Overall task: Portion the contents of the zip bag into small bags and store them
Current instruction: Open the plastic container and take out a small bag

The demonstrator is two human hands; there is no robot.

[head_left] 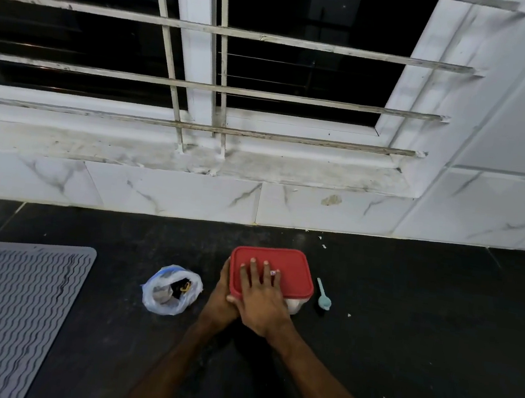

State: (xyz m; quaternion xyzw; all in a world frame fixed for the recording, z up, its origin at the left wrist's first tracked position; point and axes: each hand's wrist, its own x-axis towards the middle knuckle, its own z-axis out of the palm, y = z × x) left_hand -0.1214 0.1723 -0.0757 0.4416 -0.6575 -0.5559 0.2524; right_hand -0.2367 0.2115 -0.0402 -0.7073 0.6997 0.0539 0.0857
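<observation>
Where the black stone counter (405, 315) meets a wall of white marbled tile (169, 192), a barred window (303, 71) fills the upper frame, dark behind its glass. One grey ribbed mat (6, 306) lies at lower left. One zip bag (170, 290), crumpled and gaping with dark contents inside, sits left of centre, just beside the hands. One container (294, 305) with one red lid (292, 268) stands at centre. One teal spoon (323, 297) lies just right of it. Two hands are at the container. The right hand (261, 301) presses flat on the lid, fingers spread. The left hand (219, 299) lies against the container's left side, thumb along the lid's edge; its fingers are hidden, so I cannot tell their grip.
</observation>
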